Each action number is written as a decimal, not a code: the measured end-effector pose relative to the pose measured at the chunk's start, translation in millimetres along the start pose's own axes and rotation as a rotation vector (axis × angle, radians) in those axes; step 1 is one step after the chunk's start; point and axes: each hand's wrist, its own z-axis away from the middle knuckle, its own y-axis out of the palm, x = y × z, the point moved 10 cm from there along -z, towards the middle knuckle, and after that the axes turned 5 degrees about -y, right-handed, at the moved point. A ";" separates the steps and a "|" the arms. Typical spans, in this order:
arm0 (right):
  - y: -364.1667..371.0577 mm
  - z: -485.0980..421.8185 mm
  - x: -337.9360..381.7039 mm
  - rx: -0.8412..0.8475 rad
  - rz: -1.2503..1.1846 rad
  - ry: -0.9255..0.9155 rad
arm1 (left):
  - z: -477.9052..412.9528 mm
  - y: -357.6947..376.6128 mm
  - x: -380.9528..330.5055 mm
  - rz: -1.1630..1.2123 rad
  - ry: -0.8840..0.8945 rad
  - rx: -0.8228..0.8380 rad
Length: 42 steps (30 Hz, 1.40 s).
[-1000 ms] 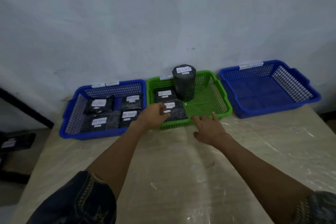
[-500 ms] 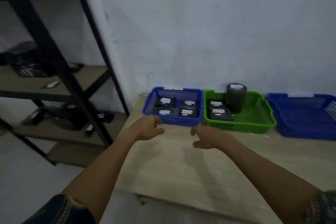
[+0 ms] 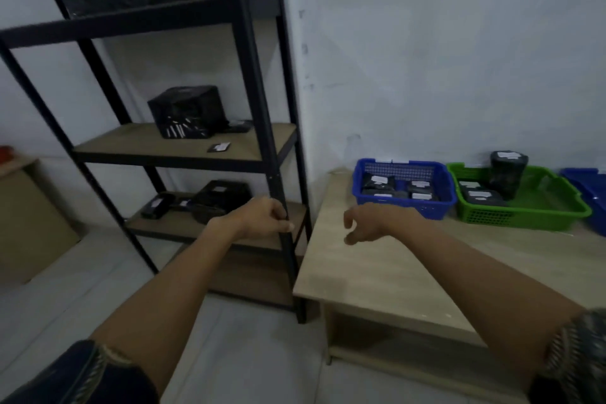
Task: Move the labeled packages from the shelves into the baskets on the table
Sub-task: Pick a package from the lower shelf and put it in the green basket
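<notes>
Hands: left hand [image 3: 262,218] loosely curled, empty, near shelf post; right hand [image 3: 364,223] fingers loose and spread, empty, over table [image 3: 377,275] | Packages: several on shelves [image 3: 183,144] far left; others in blue basket [image 3: 403,188], green basket [image 3: 521,207] | Step: likely reaching left for another.

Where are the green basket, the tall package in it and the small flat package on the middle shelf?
Green basket [image 3: 572,210]: head view, front right rim.
Tall package [image 3: 507,174]: head view, its side.
Flat package [image 3: 218,147]: head view, its top.
</notes>
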 end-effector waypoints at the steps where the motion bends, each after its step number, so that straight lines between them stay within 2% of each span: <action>1: 0.8 -5.5 15.1 0.022 -0.023 -0.003 | 3.8 -5.8 14.1 -0.009 -0.009 0.013; 4: -13.3 -28.6 52.3 0.041 -0.010 -0.023 | 5.9 -30.2 49.5 -0.010 -0.017 0.020; 9: -50.4 -99.7 103.1 -0.052 0.047 -0.113 | -20.6 -71.3 108.6 0.090 -0.045 -0.077; 13: -74.0 -167.8 138.0 -0.112 0.023 -0.178 | -47.2 -85.5 164.3 0.110 -0.086 -0.078; 22: -137.0 -285.0 183.4 -0.368 -0.106 -0.229 | -141.2 -152.4 250.2 0.227 -0.124 -0.242; 27: -159.7 -362.6 188.7 -0.480 -0.220 -0.162 | -217.2 -192.8 286.7 0.200 -0.027 -0.322; 33: -179.6 -460.4 179.1 -0.529 -0.271 0.028 | -301.4 -228.2 343.1 0.129 0.022 -0.445; 37: -192.2 -504.3 159.1 -0.593 -0.315 0.162 | -344.7 -215.6 377.0 -0.093 0.052 -0.318; 42: -210.0 -547.9 124.8 -0.705 -0.382 0.303 | -354.9 -211.5 379.3 -0.357 0.218 -0.292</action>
